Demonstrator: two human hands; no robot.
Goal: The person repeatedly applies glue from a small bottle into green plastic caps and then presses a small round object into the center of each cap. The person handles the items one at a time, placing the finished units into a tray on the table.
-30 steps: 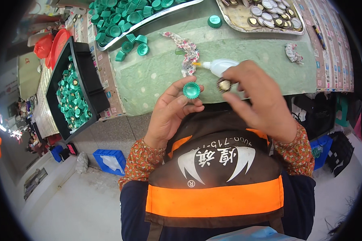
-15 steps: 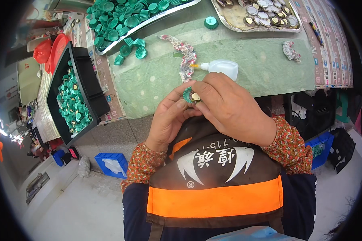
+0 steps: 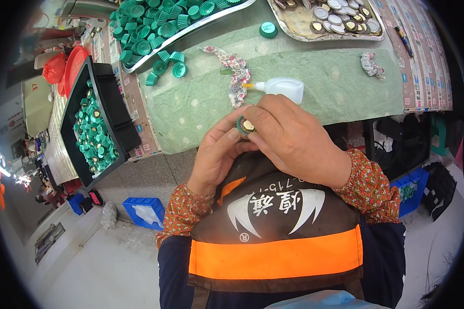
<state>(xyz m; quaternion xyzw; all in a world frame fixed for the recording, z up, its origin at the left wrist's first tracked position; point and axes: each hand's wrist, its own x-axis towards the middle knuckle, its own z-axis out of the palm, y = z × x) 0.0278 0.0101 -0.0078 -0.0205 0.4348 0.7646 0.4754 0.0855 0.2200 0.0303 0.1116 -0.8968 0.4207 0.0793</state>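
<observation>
A small green fluted cap (image 3: 240, 122) is pinched in my left hand (image 3: 215, 152), between thumb and fingers. My right hand (image 3: 291, 141) is closed on a dark-rimmed disc with a cream-coloured middle (image 3: 249, 126). That disc lies against the cap's open face and covers most of it; whether it is seated inside I cannot tell. Just beyond my fingers, a clear squeeze bottle (image 3: 285, 89) with a yellowish tip lies on its side. Its tip rests on a crumpled floral cloth strip (image 3: 238, 77).
Green caps fill a metal tray (image 3: 191, 30) at the far left, with several loose beside it. Another metal tray (image 3: 319, 37) holds pale discs. One cap (image 3: 268, 30) sits between the trays. A black bin (image 3: 108, 110) of caps stands left. A cloth scrap (image 3: 371, 65) lies right.
The disc in my right hand has shifted onto the cap, so less of the cap's green inside shows. My hands have otherwise hardly moved.
</observation>
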